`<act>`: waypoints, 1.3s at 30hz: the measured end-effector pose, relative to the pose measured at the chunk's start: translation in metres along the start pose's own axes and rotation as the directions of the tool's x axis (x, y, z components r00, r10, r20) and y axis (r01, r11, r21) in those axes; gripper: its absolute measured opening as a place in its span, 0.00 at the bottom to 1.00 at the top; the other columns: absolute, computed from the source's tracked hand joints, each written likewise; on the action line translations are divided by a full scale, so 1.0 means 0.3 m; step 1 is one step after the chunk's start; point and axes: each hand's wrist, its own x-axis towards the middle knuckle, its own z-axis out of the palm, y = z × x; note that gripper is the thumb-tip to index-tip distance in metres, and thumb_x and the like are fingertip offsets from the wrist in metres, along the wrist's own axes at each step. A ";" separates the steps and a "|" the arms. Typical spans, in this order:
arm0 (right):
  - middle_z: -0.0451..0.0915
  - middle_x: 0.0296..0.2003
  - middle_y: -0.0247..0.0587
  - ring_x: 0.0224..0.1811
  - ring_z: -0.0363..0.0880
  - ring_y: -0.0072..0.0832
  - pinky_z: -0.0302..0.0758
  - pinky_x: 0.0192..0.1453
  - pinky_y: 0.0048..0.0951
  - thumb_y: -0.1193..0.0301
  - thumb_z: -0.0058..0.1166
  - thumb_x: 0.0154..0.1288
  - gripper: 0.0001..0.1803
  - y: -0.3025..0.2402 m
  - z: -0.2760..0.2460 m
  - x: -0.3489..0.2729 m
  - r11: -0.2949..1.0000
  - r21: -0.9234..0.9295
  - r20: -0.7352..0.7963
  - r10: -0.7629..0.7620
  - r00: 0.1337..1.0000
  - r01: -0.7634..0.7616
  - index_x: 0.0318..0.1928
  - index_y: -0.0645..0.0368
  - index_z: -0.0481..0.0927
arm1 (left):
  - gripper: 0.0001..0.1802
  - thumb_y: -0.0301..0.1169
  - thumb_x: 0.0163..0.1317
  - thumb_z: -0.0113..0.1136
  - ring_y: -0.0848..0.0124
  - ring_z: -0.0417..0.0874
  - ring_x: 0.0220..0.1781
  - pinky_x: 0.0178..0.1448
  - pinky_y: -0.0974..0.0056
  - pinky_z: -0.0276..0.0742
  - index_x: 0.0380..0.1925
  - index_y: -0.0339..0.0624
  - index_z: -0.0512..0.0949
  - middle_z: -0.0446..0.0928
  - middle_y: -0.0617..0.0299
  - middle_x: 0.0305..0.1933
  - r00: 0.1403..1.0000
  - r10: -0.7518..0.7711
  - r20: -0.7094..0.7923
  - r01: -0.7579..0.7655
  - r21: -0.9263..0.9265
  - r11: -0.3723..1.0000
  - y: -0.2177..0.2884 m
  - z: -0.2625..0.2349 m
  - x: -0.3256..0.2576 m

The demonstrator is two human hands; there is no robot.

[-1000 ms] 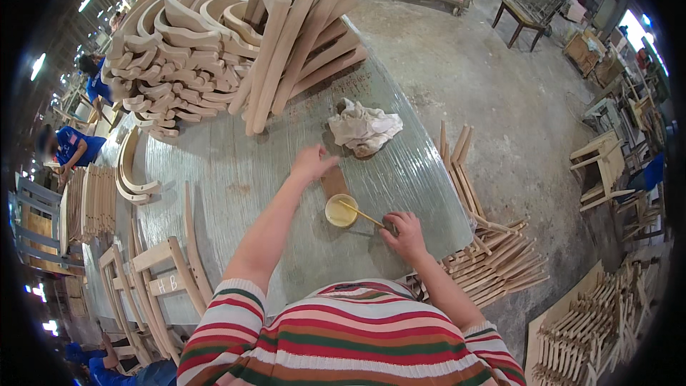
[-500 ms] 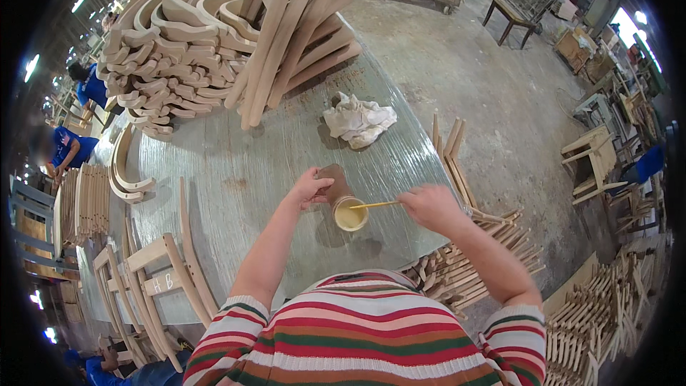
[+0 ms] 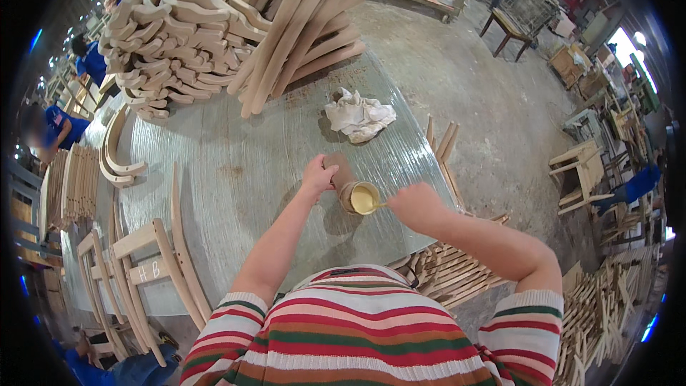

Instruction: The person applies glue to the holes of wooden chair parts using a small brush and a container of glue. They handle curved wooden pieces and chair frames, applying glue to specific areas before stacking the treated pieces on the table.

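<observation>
Sleeves of red, white and green striped knit: ending near the elbows, perhaps handy for keeping clear of anything wet.
Right hand: curled round the outer end of a thin yellow stick; exact finger placement hidden behind the knuckles. Held sideways, presumably to reach past the cup's lip.
Round brown-sided cup: between both hands, over the table wrapped in shiny clear film. Mouth tipped rightward, apparently to bring the cream-coloured paste to the stick. Base resting or lifted: cannot tell.
Left hand: pinching a flat brown handle, seemingly joined to the cup; likely steadying the tilt.
Pale wooden H-shaped frames: leaning at the table's left edge, probably to stand without support.
Crumpled white cloth: beyond the cup, perhaps parked for wiping.
Curved pale wooden parts: heaped at the far end, nested, likely to save room.
</observation>
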 end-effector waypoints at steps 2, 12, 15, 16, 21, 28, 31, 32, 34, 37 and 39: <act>0.82 0.27 0.41 0.31 0.83 0.37 0.77 0.32 0.37 0.71 0.53 0.53 0.05 -0.002 0.002 0.006 1.000 0.007 -0.022 0.001 1.000 -0.001 0.27 0.54 0.82 | 0.20 0.28 0.60 0.56 0.66 0.82 0.38 0.35 0.62 0.82 0.52 0.38 0.65 0.77 0.55 0.42 1.000 -0.009 -0.006 0.009 -0.043 0.999 -0.008 0.011 0.005; 0.79 0.31 0.42 0.36 0.80 0.39 0.76 0.38 0.39 0.72 0.48 0.56 0.07 0.154 0.080 -0.068 0.884 0.251 -0.220 0.448 0.867 -0.393 0.33 0.56 0.79 | 0.16 0.29 0.59 0.58 0.72 0.81 0.33 0.34 0.66 0.81 0.48 0.43 0.71 0.77 0.59 0.39 0.971 0.114 0.209 -0.070 -0.208 0.976 0.123 0.135 0.148; 0.78 0.30 0.42 0.36 0.79 0.39 0.76 0.38 0.40 0.72 0.47 0.57 0.07 0.174 0.190 -0.118 0.809 0.363 -0.290 0.570 0.769 -0.463 0.33 0.56 0.79 | 0.16 0.30 0.59 0.59 0.73 0.81 0.35 0.33 0.66 0.80 0.48 0.44 0.71 0.78 0.62 0.39 0.967 0.095 0.237 -0.064 -0.137 0.989 0.165 0.216 0.227; 0.78 0.30 0.42 0.36 0.79 0.40 0.76 0.38 0.40 0.72 0.47 0.57 0.07 0.179 0.217 -0.122 0.784 0.400 -0.310 0.603 0.735 -0.474 0.33 0.56 0.79 | 0.17 0.31 0.59 0.59 0.74 0.81 0.36 0.33 0.68 0.80 0.48 0.45 0.70 0.78 0.62 0.39 0.972 0.087 0.220 -0.071 -0.080 0.994 0.168 0.231 0.255; 0.78 0.30 0.41 0.36 0.79 0.38 0.76 0.37 0.40 0.72 0.48 0.55 0.08 0.211 0.261 -0.086 0.786 0.398 -0.375 0.610 0.698 -0.473 0.34 0.53 0.80 | 0.19 0.36 0.57 0.60 0.63 0.82 0.37 0.38 0.61 0.79 0.47 0.45 0.70 0.79 0.54 0.38 0.967 0.247 0.062 -0.221 0.683 0.696 0.204 0.237 0.331; 0.79 0.31 0.42 0.36 0.79 0.40 0.75 0.39 0.39 0.70 0.51 0.56 0.08 0.249 0.306 -0.111 0.616 0.616 -0.205 0.727 0.655 -0.491 0.36 0.53 0.80 | 0.15 0.39 0.59 0.56 0.52 0.80 0.35 0.39 0.56 0.74 0.42 0.44 0.75 0.80 0.50 0.34 0.860 0.498 0.114 -0.395 0.766 0.507 0.224 0.108 0.164; 0.80 0.31 0.43 0.35 0.80 0.40 0.75 0.39 0.37 0.68 0.53 0.56 0.09 0.208 0.407 -0.122 0.476 0.766 -0.150 0.785 0.601 -0.431 0.37 0.53 0.80 | 0.15 0.41 0.58 0.57 0.56 0.80 0.32 0.36 0.56 0.72 0.31 0.39 0.77 0.79 0.53 0.29 0.869 0.493 0.039 -0.388 0.671 0.632 0.114 -0.049 0.036; 0.80 0.30 0.43 0.35 0.80 0.40 0.75 0.39 0.37 0.68 0.54 0.55 0.09 0.191 0.447 -0.125 0.421 0.818 -0.140 0.806 0.576 -0.391 0.38 0.54 0.80 | 0.15 0.41 0.58 0.58 0.59 0.79 0.31 0.36 0.58 0.72 0.30 0.38 0.77 0.79 0.54 0.28 0.893 0.449 -0.017 -0.326 0.662 0.674 0.074 -0.100 -0.022; 0.80 0.29 0.44 0.33 0.79 0.40 0.74 0.38 0.36 0.69 0.55 0.55 0.10 0.157 0.502 -0.118 0.379 0.875 -0.158 0.812 0.561 -0.302 0.39 0.54 0.80 | 0.15 0.41 0.58 0.58 0.65 0.78 0.28 0.34 0.62 0.71 0.27 0.37 0.77 0.78 0.57 0.26 0.924 0.359 -0.134 -0.204 0.622 0.756 -0.028 -0.211 -0.140; 0.79 0.27 0.43 0.29 0.79 0.37 0.74 0.35 0.34 0.71 0.55 0.55 0.14 0.144 0.508 -0.111 0.385 0.886 -0.163 0.779 0.605 -0.257 0.43 0.54 0.79 | 0.14 0.39 0.60 0.57 0.72 0.77 0.28 0.33 0.65 0.72 0.28 0.37 0.76 0.78 0.59 0.26 0.950 0.225 -0.214 -0.074 0.548 0.833 -0.112 -0.273 -0.252; 0.79 0.25 0.40 0.26 0.77 0.31 0.73 0.31 0.30 0.73 0.54 0.55 0.16 0.163 0.490 -0.113 0.341 0.912 -0.101 0.728 0.678 -0.230 0.46 0.55 0.78 | 0.13 0.38 0.60 0.57 0.73 0.77 0.28 0.33 0.66 0.73 0.31 0.37 0.76 0.78 0.60 0.27 0.960 0.179 -0.217 -0.072 0.428 0.901 -0.120 -0.277 -0.268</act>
